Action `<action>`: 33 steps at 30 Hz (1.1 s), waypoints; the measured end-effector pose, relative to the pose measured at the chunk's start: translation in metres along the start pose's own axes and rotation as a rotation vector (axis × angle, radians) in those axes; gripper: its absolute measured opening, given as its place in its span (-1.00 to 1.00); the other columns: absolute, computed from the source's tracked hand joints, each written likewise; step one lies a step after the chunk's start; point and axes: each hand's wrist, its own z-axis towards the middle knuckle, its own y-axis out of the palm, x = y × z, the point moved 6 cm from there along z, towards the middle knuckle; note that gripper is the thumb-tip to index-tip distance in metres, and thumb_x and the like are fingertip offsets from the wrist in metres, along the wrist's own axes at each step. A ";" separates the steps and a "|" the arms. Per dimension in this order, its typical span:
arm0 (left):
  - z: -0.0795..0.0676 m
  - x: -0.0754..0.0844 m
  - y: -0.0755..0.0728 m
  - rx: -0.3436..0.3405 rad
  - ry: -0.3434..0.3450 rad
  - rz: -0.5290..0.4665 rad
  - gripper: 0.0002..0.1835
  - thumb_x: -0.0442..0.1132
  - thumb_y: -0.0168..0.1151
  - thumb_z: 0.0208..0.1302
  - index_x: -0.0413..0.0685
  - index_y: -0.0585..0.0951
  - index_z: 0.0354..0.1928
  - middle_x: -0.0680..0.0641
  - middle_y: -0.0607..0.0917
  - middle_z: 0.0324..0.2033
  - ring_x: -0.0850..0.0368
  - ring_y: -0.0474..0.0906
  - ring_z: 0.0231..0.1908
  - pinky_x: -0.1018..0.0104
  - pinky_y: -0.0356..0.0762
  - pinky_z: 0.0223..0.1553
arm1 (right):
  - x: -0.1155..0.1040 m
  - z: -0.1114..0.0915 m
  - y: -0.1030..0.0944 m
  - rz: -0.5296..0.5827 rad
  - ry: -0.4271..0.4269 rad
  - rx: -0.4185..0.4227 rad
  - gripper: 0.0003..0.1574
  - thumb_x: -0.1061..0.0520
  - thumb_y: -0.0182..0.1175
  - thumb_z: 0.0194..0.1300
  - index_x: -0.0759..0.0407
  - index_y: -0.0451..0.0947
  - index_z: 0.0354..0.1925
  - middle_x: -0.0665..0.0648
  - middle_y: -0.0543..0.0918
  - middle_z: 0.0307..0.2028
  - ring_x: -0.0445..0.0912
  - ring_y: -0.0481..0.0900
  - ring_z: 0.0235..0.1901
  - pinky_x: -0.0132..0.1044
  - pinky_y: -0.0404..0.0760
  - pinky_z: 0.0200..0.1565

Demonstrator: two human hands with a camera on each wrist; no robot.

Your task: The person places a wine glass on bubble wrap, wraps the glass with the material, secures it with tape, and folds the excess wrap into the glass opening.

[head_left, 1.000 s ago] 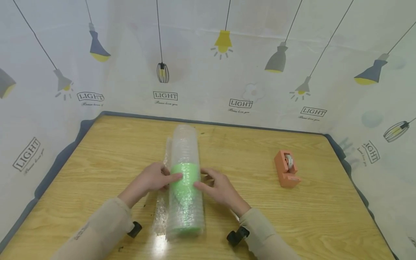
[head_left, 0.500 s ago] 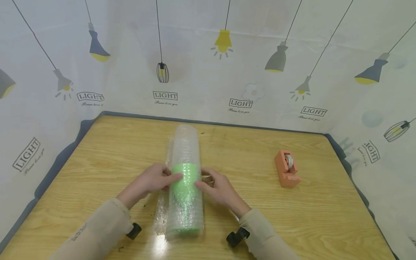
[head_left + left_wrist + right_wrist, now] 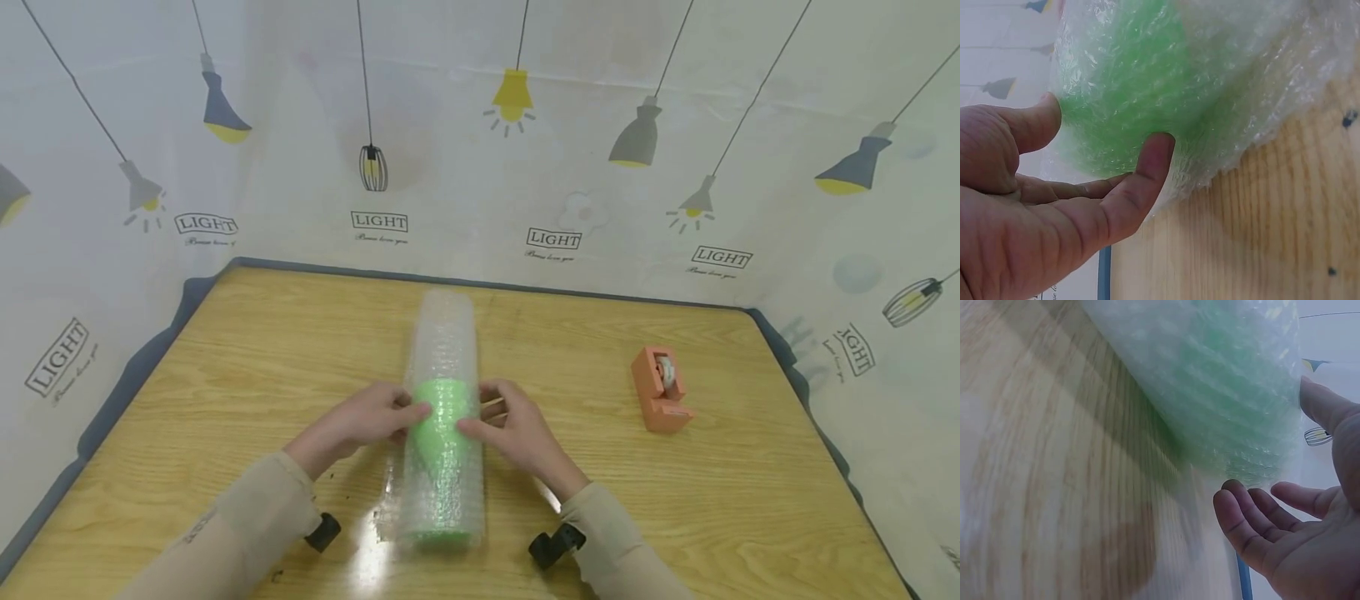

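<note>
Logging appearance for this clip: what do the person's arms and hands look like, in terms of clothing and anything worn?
Both arms wear pale beige long sleeves, the left sleeve bearing a dark marking too blurred to read, the right sleeve plain where visible. A small black device sits at each cuff. The left hand and right hand show no gloves.

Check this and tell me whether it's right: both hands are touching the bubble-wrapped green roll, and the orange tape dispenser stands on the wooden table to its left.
Wrong on the side: the orange tape dispenser stands to the right of the bubble-wrapped green roll, as the head view shows. The rest of your statement holds.
</note>
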 end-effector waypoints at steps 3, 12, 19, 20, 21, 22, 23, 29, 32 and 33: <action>0.002 0.002 0.003 -0.023 0.008 -0.017 -0.46 -0.03 0.19 0.53 -0.45 0.55 0.17 -0.24 0.70 -0.06 -0.05 0.68 -0.10 -0.06 0.66 0.09 | -0.001 -0.001 -0.003 -0.017 -0.003 0.020 -0.28 0.00 0.47 0.29 0.29 0.46 0.26 0.27 0.57 0.10 0.08 0.66 -0.03 -0.10 0.73 -0.07; 0.011 0.003 0.008 -0.039 0.018 -0.012 -0.46 -0.03 0.17 0.54 -0.45 0.53 0.21 -0.25 0.69 0.00 -0.06 0.65 -0.04 -0.10 0.62 0.16 | -0.002 -0.002 -0.012 -0.056 -0.006 0.063 -0.32 0.01 0.51 0.23 0.25 0.50 0.20 0.22 0.55 0.07 0.05 0.64 -0.09 -0.15 0.73 -0.16; 0.003 0.018 0.001 0.091 0.032 0.194 -0.36 -0.01 0.25 0.48 -0.43 0.44 0.33 -0.33 0.67 0.08 -0.22 0.64 0.05 -0.11 0.66 0.09 | 0.000 -0.002 -0.011 -0.066 -0.003 0.089 -0.28 -0.01 0.53 0.20 0.27 0.50 0.19 0.23 0.55 0.07 0.07 0.64 -0.06 -0.15 0.72 -0.15; 0.002 0.021 -0.001 0.119 0.042 0.217 -0.35 -0.03 0.27 0.47 -0.42 0.42 0.34 -0.35 0.65 0.11 -0.24 0.63 0.08 -0.11 0.66 0.09 | -0.001 -0.002 -0.011 -0.071 -0.002 0.090 -0.28 -0.02 0.54 0.19 0.27 0.50 0.19 0.23 0.55 0.08 0.06 0.64 -0.06 -0.15 0.72 -0.14; 0.000 0.024 -0.002 0.146 0.051 0.239 -0.35 -0.04 0.29 0.46 -0.40 0.41 0.35 -0.35 0.63 0.14 -0.25 0.61 0.11 -0.11 0.66 0.09 | -0.001 -0.002 -0.010 -0.078 -0.004 0.091 -0.27 -0.02 0.53 0.19 0.28 0.49 0.19 0.23 0.55 0.08 0.07 0.63 -0.06 -0.14 0.72 -0.14; -0.001 0.027 -0.002 0.165 0.063 0.251 -0.36 -0.07 0.31 0.45 -0.38 0.41 0.36 -0.35 0.63 0.15 -0.25 0.62 0.11 -0.10 0.67 0.08 | -0.002 -0.002 -0.009 -0.083 -0.005 0.093 -0.26 -0.02 0.54 0.19 0.28 0.49 0.19 0.23 0.55 0.08 0.07 0.63 -0.06 -0.14 0.72 -0.14; -0.002 0.030 -0.003 0.186 0.073 0.257 -0.37 -0.10 0.32 0.43 -0.37 0.41 0.35 -0.34 0.62 0.15 -0.24 0.62 0.10 -0.08 0.67 0.08 | -0.003 -0.002 -0.009 -0.084 -0.006 0.095 -0.26 -0.02 0.54 0.19 0.28 0.49 0.19 0.23 0.54 0.08 0.07 0.62 -0.06 -0.13 0.72 -0.13; -0.008 0.044 -0.002 0.264 0.142 0.300 -0.46 -0.29 0.33 0.33 -0.36 0.49 0.29 -0.30 0.63 0.09 -0.16 0.66 0.01 0.02 0.72 -0.03 | -0.007 0.000 -0.003 -0.103 -0.010 0.103 -0.19 -0.06 0.55 0.17 0.29 0.46 0.22 0.20 0.51 0.09 0.05 0.58 -0.06 -0.16 0.70 -0.13; -0.008 0.047 -0.002 0.274 0.141 0.342 -0.48 -0.34 0.26 0.28 -0.39 0.52 0.27 -0.32 0.64 0.09 -0.16 0.66 0.00 0.03 0.73 -0.06 | -0.009 0.000 0.000 -0.111 -0.023 0.109 -0.16 -0.07 0.56 0.16 0.30 0.45 0.23 0.20 0.49 0.09 0.03 0.56 -0.07 -0.17 0.69 -0.14; -0.008 0.047 -0.002 0.277 0.136 0.358 -0.49 -0.34 0.24 0.27 -0.40 0.53 0.25 -0.33 0.65 0.08 -0.16 0.65 -0.01 0.01 0.73 -0.06 | -0.009 0.000 0.001 -0.115 -0.028 0.112 -0.16 -0.07 0.56 0.16 0.30 0.44 0.23 0.20 0.49 0.09 0.03 0.55 -0.08 -0.17 0.69 -0.14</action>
